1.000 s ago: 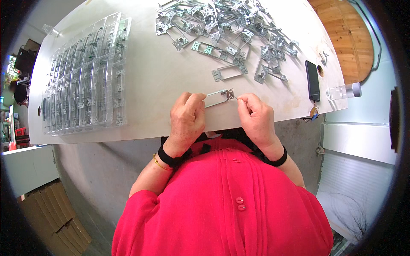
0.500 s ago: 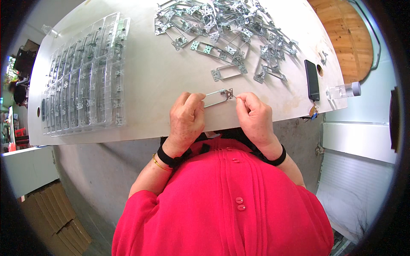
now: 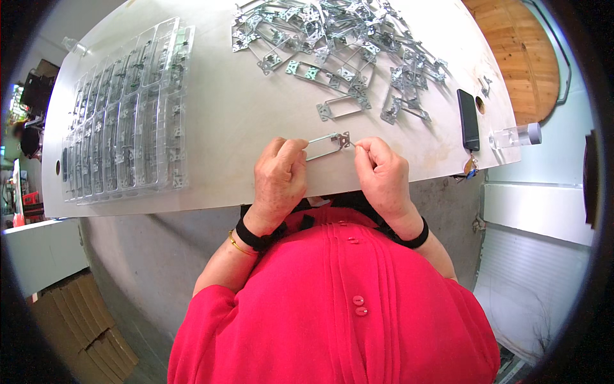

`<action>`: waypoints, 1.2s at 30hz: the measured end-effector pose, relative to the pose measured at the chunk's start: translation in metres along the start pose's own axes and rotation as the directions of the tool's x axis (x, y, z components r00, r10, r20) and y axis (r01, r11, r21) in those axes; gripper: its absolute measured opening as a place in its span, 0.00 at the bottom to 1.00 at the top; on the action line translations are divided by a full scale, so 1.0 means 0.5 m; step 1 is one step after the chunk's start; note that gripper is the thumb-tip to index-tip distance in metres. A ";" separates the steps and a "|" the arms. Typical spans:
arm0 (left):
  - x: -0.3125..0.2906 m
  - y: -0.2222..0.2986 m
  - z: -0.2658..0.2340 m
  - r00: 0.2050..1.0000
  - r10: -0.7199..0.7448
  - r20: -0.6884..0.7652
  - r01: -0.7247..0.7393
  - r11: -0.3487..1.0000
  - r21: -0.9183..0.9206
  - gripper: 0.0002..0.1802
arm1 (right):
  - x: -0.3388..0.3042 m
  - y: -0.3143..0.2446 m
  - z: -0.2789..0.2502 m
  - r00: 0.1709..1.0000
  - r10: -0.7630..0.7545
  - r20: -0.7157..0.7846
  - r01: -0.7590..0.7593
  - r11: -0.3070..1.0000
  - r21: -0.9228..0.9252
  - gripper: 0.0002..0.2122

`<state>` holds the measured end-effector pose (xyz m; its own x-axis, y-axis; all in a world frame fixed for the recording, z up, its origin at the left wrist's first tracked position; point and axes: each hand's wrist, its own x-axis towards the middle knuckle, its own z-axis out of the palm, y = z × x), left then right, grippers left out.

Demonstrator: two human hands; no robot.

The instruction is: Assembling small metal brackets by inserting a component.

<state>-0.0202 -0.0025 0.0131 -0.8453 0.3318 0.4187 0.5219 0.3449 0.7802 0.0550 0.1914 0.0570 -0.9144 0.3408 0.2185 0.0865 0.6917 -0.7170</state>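
My left hand (image 3: 280,174) is closed on one end of a metal bracket (image 3: 325,152), a narrow frame with two long rods and a punched plate at its far end. The frame points to the right, over the near part of the table. At that plate, my right hand (image 3: 382,171) pinches with thumb and forefinger; a thin sliver shows between the fingertips and the plate, too small to name. Beyond my hands lies a large heap of similar metal brackets (image 3: 345,38). A single bracket (image 3: 344,107) rests at the heap's near edge.
Clear plastic trays (image 3: 131,115) filled with metal parts stand on the left of the white table (image 3: 220,128). On the right are a black phone (image 3: 468,120), a clear bottle (image 3: 515,136) lying on its side and a small metal piece (image 3: 485,86). A round wooden top (image 3: 518,57) stands beyond.
My right hand has shifted very slightly to the right. The left hand and the bracket stay almost where they were.
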 end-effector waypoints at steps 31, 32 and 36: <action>-0.001 0.001 0.000 1.000 -0.014 0.007 0.013 1.000 0.015 0.09 | -0.008 0.004 -0.004 0.992 0.120 0.050 -0.124 0.987 0.101 0.03; -0.001 0.001 0.001 1.000 -0.014 0.006 0.014 1.000 0.015 0.09 | -0.008 0.006 -0.004 0.987 0.148 0.064 -0.156 0.978 0.142 0.04; -0.002 0.000 0.001 1.000 -0.004 0.000 0.004 1.000 0.009 0.09 | -0.005 0.006 -0.004 0.981 0.175 0.078 -0.187 0.962 0.199 0.05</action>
<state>-0.0193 -0.0027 0.0125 -0.8472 0.3307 0.4157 0.5197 0.3538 0.7776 0.0583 0.1939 0.0557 -0.9133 0.4057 0.0371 0.1760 0.4751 -0.8622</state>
